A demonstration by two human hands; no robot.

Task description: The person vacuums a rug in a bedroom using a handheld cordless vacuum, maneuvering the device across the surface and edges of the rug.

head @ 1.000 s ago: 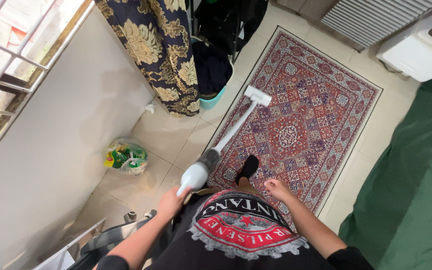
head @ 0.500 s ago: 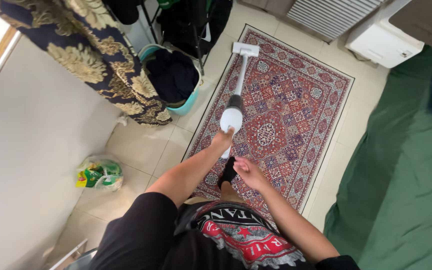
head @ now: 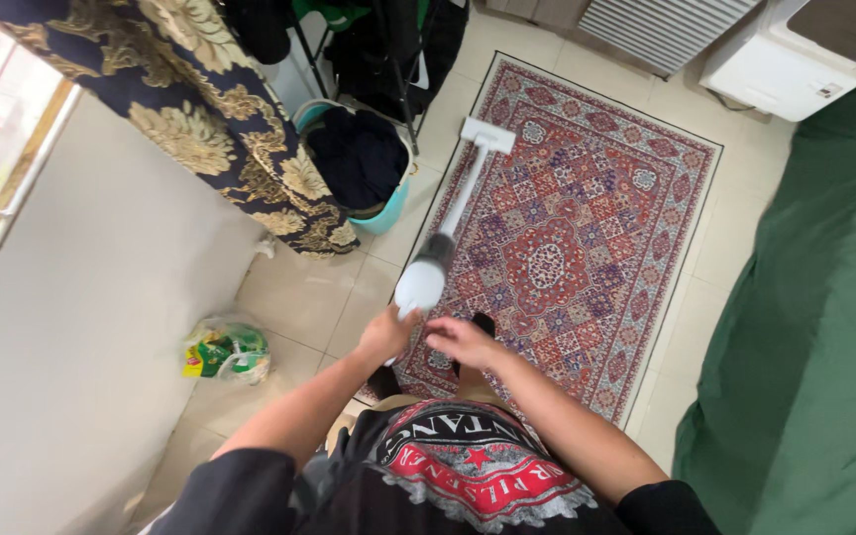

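Pulled back: vacuum (head: pixel 440 243) head now at rug (head: pixel 587 228) left edge. Left hand (head: pixel 386 335) clamped on handle; right hand (head: pixel 460 340) loose, empty. Rigid, light; take by handle.

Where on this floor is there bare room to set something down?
Bare cream floor tiles lie between the white wall and the red patterned rug, short of the green plastic bag. A tile strip separates rug from green bedspread. Crowded: the teal laundry basket beside the white stick vacuum, gripped by the left hand.

Crumpled green-and-yellow plastic package (head: pixel 227 352) on floor tiles (beside wall)
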